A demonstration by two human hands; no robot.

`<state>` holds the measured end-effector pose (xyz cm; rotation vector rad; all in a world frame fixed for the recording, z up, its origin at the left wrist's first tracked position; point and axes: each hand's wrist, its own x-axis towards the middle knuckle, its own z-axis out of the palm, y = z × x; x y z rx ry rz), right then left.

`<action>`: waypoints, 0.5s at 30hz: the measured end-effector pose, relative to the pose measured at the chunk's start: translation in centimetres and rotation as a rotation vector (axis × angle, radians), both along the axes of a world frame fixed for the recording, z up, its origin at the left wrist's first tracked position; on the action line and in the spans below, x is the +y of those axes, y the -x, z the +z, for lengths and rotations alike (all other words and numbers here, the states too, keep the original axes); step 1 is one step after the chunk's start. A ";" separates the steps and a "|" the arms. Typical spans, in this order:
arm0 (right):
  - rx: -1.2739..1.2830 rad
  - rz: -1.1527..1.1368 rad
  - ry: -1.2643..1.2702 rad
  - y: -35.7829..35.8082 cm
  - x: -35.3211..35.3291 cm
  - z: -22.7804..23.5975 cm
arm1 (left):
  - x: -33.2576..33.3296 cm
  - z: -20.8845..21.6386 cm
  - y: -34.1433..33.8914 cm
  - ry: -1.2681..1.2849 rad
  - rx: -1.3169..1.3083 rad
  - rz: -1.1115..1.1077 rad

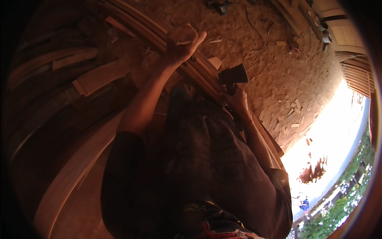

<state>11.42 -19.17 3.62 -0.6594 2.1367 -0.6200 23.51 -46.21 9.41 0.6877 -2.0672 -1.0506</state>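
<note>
Along the long curved wooden strip [201, 73], which ran slantwise over the sawdust-strewn floor [274, 63], both hands were at work. At its upper stretch the left hand [183, 42] was closed on a wad of pale fibrous stuff [184, 34], pressed against or just above the strip; I cannot tell whether it touched. Lower along the strip the right hand [238, 99] was clamped on the handle of a small hatchet [234, 75], its dark head just beside the strip's edge. Left of the strip lay loose planks [99, 75]; right of it, scattered offcuts [292, 111]. To do this well, I judged, the holding hand should stay well up the strip, clear of the blade, with short, controlled strokes.
</note>
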 end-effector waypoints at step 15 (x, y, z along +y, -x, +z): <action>-0.085 -0.017 0.021 0.6 0.9 -2.2 | -0.7 1.3 1.0 -0.003 0.060 0.013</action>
